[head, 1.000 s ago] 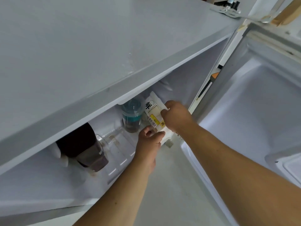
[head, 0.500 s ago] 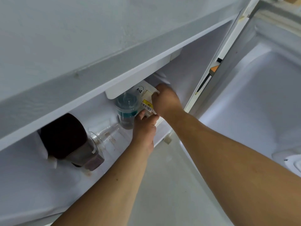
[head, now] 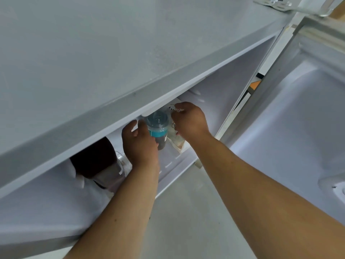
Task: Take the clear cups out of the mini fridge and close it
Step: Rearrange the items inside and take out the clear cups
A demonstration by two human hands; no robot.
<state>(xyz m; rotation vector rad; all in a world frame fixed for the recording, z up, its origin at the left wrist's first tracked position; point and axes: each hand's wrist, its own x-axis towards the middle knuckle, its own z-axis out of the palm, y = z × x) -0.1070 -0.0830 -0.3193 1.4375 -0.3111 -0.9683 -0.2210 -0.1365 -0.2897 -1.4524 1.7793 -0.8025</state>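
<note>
A clear lidded cup [head: 157,126] with a teal band and dark contents stands on the shelf inside the open mini fridge [head: 220,101]. My left hand [head: 140,146] presses against the cup's left side with fingers spread past it; the thumb is hidden, so the grip is unclear. My right hand [head: 190,121] is closed on a white carton [head: 177,143] just right of the cup. A second clear cup [head: 122,161] lies on its side further left, partly behind my left wrist.
A dark-lidded container [head: 93,159] sits at the shelf's left. The fridge's grey top [head: 112,53] overhangs and hides the back of the shelf. The open door [head: 289,128] stands at the right, with pale floor [head: 186,212] below.
My left hand has left the carton's lower end and moved left to the teal-banded cup. My right hand stays on the carton, pushed deeper into the fridge.
</note>
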